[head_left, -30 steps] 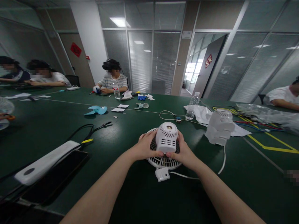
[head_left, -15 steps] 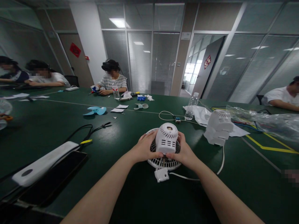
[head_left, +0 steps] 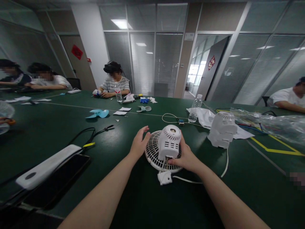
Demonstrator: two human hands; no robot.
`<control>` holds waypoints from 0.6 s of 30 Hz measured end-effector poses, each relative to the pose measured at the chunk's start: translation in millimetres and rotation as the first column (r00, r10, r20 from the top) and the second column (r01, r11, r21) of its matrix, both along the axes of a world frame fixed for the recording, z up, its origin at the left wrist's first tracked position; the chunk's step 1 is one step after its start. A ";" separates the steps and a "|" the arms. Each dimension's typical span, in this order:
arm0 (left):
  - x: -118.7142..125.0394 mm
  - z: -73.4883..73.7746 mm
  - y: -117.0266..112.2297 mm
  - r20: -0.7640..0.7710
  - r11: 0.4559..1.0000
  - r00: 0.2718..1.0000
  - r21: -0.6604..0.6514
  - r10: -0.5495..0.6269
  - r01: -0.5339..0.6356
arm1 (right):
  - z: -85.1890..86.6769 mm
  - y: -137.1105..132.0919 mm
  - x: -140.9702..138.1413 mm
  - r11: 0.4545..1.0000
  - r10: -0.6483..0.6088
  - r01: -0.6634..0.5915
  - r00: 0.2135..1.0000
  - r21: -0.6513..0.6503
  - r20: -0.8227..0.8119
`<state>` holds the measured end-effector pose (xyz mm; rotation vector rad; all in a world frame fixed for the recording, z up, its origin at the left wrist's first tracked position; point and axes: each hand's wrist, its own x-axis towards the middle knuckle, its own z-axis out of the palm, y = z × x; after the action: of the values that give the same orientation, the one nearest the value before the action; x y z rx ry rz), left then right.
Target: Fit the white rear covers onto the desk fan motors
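Note:
A white fan motor housing (head_left: 169,141) with vent slots stands on a round white fan grille (head_left: 152,152) lying on the green table. My right hand (head_left: 187,156) grips the housing from its right side, thumb at the lower front edge. Just left of the grille, my left hand (head_left: 140,142) is raised with its fingers apart and holds nothing. In front of the grille lies a small white plastic part (head_left: 165,178), and a white cable (head_left: 188,180) runs right from beside it. The housing hides the grille's centre.
A second white housing (head_left: 222,130) stands to the right, near a water bottle (head_left: 195,108) and plastic wrap (head_left: 269,122). On the left lie a white power strip (head_left: 49,165), a black phone (head_left: 58,181) and blue fan blades (head_left: 97,113). Other people sit around the table.
My left hand has let go of the housing and moved left, its fingers opening. My right hand stays on the housing, and more of the grille's left side shows.

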<state>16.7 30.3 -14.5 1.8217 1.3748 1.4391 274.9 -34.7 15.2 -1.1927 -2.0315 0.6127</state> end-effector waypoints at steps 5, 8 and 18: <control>-9.9 -15.5 17.1 -0.004 0.991 1.000 -0.130 0.029 -0.029 | 9.1 -4.5 3.7 0.999 0.019 -0.019 1.000 -0.034 0.001; -12.2 -16.4 18.0 -0.032 0.983 0.999 -0.184 0.010 -0.016 | 17.8 -11.7 7.6 0.998 0.019 -0.020 1.000 -0.052 -0.017; -14.0 -8.5 7.9 -0.170 0.957 0.982 -0.290 -0.080 0.028 | 30.0 -57.8 75.5 0.984 -0.123 0.123 0.992 -0.130 0.013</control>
<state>2.7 38.2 -22.9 1.8153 1.5184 1.0045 350.3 -92.5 45.2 -1.3865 -1.9296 0.6913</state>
